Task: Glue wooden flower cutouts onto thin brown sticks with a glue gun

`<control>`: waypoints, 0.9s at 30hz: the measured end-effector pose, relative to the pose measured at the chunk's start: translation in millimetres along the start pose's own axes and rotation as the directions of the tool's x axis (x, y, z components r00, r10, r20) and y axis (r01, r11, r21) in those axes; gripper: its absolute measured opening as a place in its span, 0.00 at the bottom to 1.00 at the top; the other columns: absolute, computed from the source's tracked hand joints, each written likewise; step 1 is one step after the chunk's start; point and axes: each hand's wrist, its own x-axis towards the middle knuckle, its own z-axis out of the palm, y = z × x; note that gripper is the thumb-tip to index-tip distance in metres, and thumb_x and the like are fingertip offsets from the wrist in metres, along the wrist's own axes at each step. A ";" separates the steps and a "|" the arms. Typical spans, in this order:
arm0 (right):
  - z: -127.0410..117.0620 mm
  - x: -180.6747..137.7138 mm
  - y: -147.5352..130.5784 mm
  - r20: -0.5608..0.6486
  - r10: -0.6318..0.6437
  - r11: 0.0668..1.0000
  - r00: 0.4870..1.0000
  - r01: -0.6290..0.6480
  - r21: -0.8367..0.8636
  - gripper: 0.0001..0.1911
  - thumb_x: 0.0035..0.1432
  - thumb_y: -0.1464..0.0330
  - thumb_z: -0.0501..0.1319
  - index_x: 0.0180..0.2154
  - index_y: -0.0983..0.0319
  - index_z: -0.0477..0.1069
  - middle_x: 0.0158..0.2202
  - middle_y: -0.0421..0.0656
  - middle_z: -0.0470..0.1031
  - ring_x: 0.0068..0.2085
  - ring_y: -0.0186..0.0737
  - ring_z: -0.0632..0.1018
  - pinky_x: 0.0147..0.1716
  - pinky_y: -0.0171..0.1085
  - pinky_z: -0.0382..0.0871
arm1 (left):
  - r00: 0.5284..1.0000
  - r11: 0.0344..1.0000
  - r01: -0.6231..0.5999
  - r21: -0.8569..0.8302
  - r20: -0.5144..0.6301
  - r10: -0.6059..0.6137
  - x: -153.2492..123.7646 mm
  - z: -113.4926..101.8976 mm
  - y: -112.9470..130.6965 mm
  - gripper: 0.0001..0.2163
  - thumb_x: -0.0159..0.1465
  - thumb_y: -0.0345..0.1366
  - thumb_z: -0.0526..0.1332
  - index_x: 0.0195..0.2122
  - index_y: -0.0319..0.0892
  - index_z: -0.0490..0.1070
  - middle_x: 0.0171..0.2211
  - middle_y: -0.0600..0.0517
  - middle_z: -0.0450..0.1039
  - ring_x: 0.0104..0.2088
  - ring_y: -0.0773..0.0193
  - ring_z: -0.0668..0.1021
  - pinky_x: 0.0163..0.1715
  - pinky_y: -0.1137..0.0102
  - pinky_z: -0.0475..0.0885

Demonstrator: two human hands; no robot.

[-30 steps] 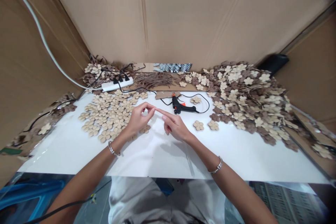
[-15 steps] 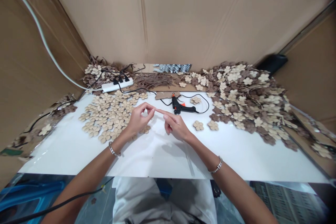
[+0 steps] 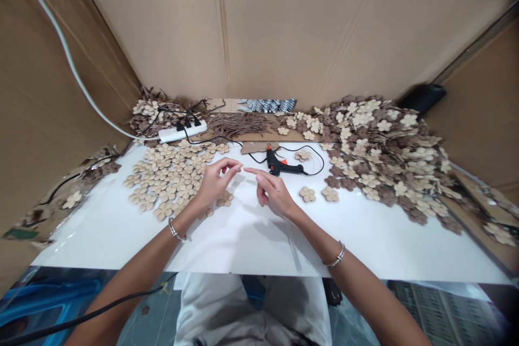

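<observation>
Both my hands hover over the middle of the white table (image 3: 243,238). My left hand (image 3: 214,184) has its thumb and fingers curved into a pinch, with the tips just left of my right index fingertip. What the pinch holds, if anything, is too small to see. My right hand (image 3: 274,194) points its index finger left toward that pinch, with the other fingers loosely curled and nothing in them. Pale wooden flower cut-outs (image 3: 170,178) lie spread under and left of my left hand. A black glue gun (image 3: 281,166) lies just beyond my right hand.
A big heap of brown and pale flowers (image 3: 389,157) fills the right side. Two loose flowers (image 3: 307,193) lie right of my right hand. A white power strip (image 3: 182,131), brown strips (image 3: 237,123) and cardboard walls close the back. A cable runs along the left wall.
My left fingertips and right index tip, touching earlier, have drawn slightly apart. The hands have otherwise stayed in place.
</observation>
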 end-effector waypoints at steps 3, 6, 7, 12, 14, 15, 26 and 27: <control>0.1 1.0 2.4 -0.015 -0.002 1.000 1.000 0.002 0.017 0.29 0.66 0.52 0.50 0.60 0.63 0.68 0.14 0.33 0.62 0.17 0.31 0.63 0.22 0.32 0.59 | 0.999 0.998 0.036 -0.051 0.021 -0.035 0.3 -0.3 -2.6 0.12 0.65 0.45 0.60 0.40 0.43 0.77 0.35 0.49 0.78 0.33 0.63 0.75 0.34 0.68 0.69; 0.4 1.6 3.5 -0.022 -0.008 0.999 1.000 0.009 0.032 0.29 0.66 0.53 0.50 0.59 0.63 0.68 0.14 0.33 0.61 0.17 0.31 0.62 0.22 0.31 0.58 | 0.998 0.996 0.059 -0.073 0.031 -0.057 0.1 0.3 -3.9 0.12 0.65 0.45 0.61 0.41 0.43 0.77 0.37 0.49 0.78 0.33 0.63 0.75 0.34 0.68 0.69; 0.4 1.7 3.6 -0.025 -0.011 0.999 1.000 0.012 0.038 0.29 0.66 0.53 0.50 0.59 0.63 0.68 0.14 0.33 0.61 0.17 0.31 0.62 0.22 0.31 0.58 | 0.998 0.995 0.061 -0.077 0.029 -0.059 0.0 0.8 -4.2 0.12 0.64 0.45 0.62 0.41 0.43 0.77 0.37 0.49 0.78 0.33 0.63 0.75 0.33 0.68 0.68; 0.1 1.6 2.8 -0.047 -0.013 0.998 0.999 0.015 0.057 0.28 0.66 0.53 0.50 0.58 0.63 0.69 0.15 0.33 0.62 0.17 0.31 0.62 0.21 0.32 0.59 | 0.998 0.995 0.056 -0.088 -0.031 -0.059 0.6 3.1 -5.9 0.12 0.61 0.46 0.65 0.33 0.42 0.72 0.29 0.52 0.72 0.29 0.66 0.70 0.31 0.70 0.65; 0.3 1.1 2.4 -0.051 -0.013 0.998 0.999 0.015 0.054 0.28 0.66 0.53 0.50 0.57 0.63 0.69 0.15 0.33 0.61 0.17 0.31 0.62 0.22 0.32 0.59 | 0.996 0.995 0.064 -0.082 -0.061 -0.069 0.8 2.4 -5.9 0.13 0.63 0.47 0.62 0.30 0.42 0.69 0.26 0.54 0.68 0.28 0.66 0.69 0.30 0.71 0.64; 0.5 1.0 2.2 -0.053 -0.013 0.998 0.998 0.016 0.054 0.28 0.66 0.53 0.50 0.57 0.63 0.70 0.15 0.33 0.61 0.17 0.31 0.62 0.22 0.32 0.59 | 0.995 0.995 0.067 -0.076 -0.072 -0.072 0.7 1.6 -5.7 0.15 0.64 0.48 0.60 0.29 0.42 0.68 0.26 0.54 0.67 0.28 0.66 0.69 0.30 0.71 0.64; -27.7 17.3 7.2 -0.410 -0.123 0.989 0.904 0.076 -0.129 0.13 0.61 0.55 0.59 0.35 0.59 0.67 0.24 0.37 0.66 0.26 0.34 0.67 0.25 0.33 0.60 | 0.997 0.991 0.022 0.134 -0.081 -0.011 11.5 -19.1 -14.1 0.14 0.66 0.47 0.57 0.35 0.41 0.72 0.33 0.51 0.72 0.29 0.66 0.70 0.31 0.71 0.64; -33.1 19.1 8.2 -0.447 -0.133 0.985 0.885 0.069 -0.156 0.13 0.61 0.55 0.58 0.34 0.59 0.66 0.24 0.37 0.67 0.26 0.34 0.67 0.26 0.34 0.59 | 0.999 0.988 0.002 0.151 -0.041 0.004 14.1 -23.8 -13.7 0.15 0.64 0.46 0.60 0.44 0.42 0.72 0.41 0.49 0.72 0.32 0.66 0.71 0.33 0.71 0.65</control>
